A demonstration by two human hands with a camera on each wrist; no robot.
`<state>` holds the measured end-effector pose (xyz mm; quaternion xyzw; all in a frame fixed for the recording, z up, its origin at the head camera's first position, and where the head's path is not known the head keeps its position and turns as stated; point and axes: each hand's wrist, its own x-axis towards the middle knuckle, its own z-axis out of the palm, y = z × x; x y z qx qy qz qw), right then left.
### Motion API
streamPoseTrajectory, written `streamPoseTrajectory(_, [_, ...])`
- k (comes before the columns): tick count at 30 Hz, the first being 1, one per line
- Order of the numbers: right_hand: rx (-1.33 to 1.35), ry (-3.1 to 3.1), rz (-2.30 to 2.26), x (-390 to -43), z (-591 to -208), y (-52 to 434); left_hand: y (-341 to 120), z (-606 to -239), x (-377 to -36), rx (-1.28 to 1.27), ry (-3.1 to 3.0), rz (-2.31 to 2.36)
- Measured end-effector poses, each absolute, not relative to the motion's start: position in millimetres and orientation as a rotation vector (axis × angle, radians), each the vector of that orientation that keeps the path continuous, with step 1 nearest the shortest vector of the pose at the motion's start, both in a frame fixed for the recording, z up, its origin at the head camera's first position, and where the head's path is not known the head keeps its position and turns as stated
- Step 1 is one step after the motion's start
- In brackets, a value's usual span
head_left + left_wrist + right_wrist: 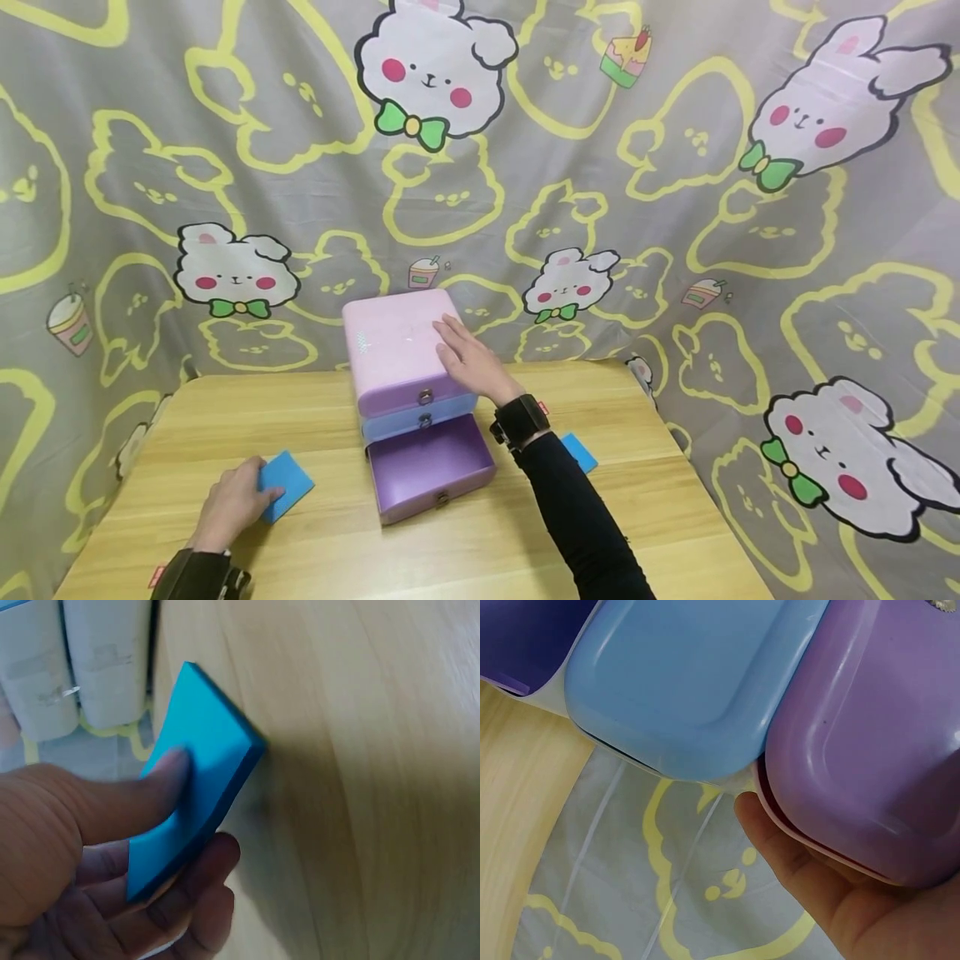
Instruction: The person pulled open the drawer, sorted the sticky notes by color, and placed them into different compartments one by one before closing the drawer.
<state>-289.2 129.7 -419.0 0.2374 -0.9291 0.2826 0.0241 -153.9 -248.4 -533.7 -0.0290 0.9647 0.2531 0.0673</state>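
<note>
Left of the small drawer cabinet, my left hand pinches a blue sticky note pad between thumb and fingers. In the left wrist view the thumb lies across the face of the pad, with the fingers curled under it. My right hand rests on the right part of the cabinet's pink top, fingers extended. The right wrist view shows its thumb against the side, beside the top purple drawer. The bottom purple drawer is pulled out and holds nothing. The blue middle drawer is closed.
Another blue pad lies on the wooden table right of the cabinet, partly behind my right sleeve. A grey curtain with rabbit prints hangs behind the table and along its sides.
</note>
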Motion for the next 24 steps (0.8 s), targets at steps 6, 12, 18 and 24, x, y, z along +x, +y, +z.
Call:
streamPoseTrajectory(6, [0.721, -2.87, 0.893, -289, -418, 130, -246, -528, -152, -0.065, 2.921, 0.837])
streamPoseTrajectory(12, [0.73, -2.875, 0.886, -289, -418, 131, -241, -519, -142, -0.083, 2.959, 0.93])
streamPoseTrajectory(18, [0.738, -2.865, 0.896, -288, -420, 131, -232, -513, -128, -0.208, 3.03, 1.019])
streamPoseTrajectory(24, [0.753, -2.862, 0.903, -287, -418, 130, -221, -509, -113, -0.255, 3.163, 1.157])
